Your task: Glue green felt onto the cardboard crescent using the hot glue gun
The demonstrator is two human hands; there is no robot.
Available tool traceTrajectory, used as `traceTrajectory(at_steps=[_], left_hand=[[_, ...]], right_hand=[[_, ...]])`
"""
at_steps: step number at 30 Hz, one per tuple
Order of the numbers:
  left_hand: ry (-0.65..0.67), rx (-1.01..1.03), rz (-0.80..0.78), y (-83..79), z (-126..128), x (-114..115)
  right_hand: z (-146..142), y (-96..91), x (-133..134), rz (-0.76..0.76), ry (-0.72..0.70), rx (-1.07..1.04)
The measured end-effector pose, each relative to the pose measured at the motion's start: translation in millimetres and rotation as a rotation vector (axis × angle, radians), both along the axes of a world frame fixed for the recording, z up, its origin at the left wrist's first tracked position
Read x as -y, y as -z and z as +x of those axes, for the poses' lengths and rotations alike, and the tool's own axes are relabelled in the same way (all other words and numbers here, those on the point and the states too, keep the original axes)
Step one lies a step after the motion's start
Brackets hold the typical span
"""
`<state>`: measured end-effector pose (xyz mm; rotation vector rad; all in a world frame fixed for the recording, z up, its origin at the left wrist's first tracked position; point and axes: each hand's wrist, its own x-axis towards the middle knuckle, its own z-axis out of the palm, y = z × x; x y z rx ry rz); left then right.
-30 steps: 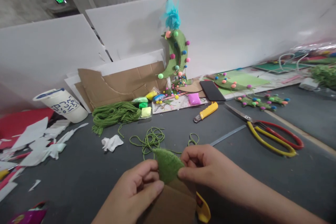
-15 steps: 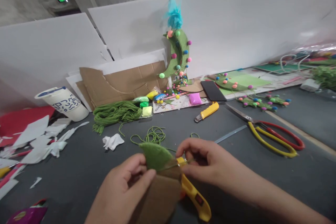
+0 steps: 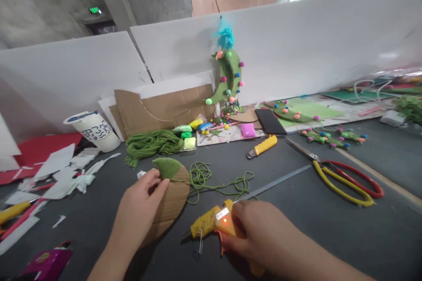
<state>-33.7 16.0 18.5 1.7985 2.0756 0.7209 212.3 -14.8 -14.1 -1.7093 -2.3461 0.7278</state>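
Observation:
My left hand [image 3: 140, 206] is closed on a curved cardboard piece [image 3: 173, 204], pinching it near the tip. Green yarn [image 3: 167, 167] covers that tip, and a strand runs from it to a loose tangle of yarn [image 3: 199, 175] on the table. My right hand [image 3: 260, 228] is wrapped round the handle of a yellow glue gun [image 3: 211, 221]. A small orange light glows on the gun's side, and its nozzle points left toward the cardboard, apart from it. A long glue stick [image 3: 277, 182] extends from the gun's back.
Scissors [image 3: 346, 182] and a yellow utility knife [image 3: 263, 146] lie at the right. Behind stand a decorated green crescent [image 3: 235, 70] and a phone [image 3: 271, 121]. A green yarn skein [image 3: 153, 142], a white cup [image 3: 100, 134] and paper scraps [image 3: 59, 180] are at the left.
My right hand has left the yarn strand and now grips the glue gun, which lay beside the cardboard. My left hand and the cardboard have shifted left.

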Motion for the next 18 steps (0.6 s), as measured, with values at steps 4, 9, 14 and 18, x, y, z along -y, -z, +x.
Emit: traceTrajectory(at_steps=[4,9,14,18], left_hand=[[-0.008,0.052,0.037,6.7,-3.1,-4.0],[-0.042,0.124,0.094,8.5,-6.3,-5.6],[0.046,0.258,0.072,2.6,4.7,0.9],[0.109,0.398,0.003,3.7,14.6,5.6]], right_hand=[[-6.9,7.7,7.5,-0.059,-0.025,-0.035],[0.2,6.4,-4.4,-0.253,0.078,-0.488],[4.6,-15.4,-5.6,-0.668,0.089,-1.055],[8.1,-22.5,-4.9,-0.776,0.189,-1.120]])
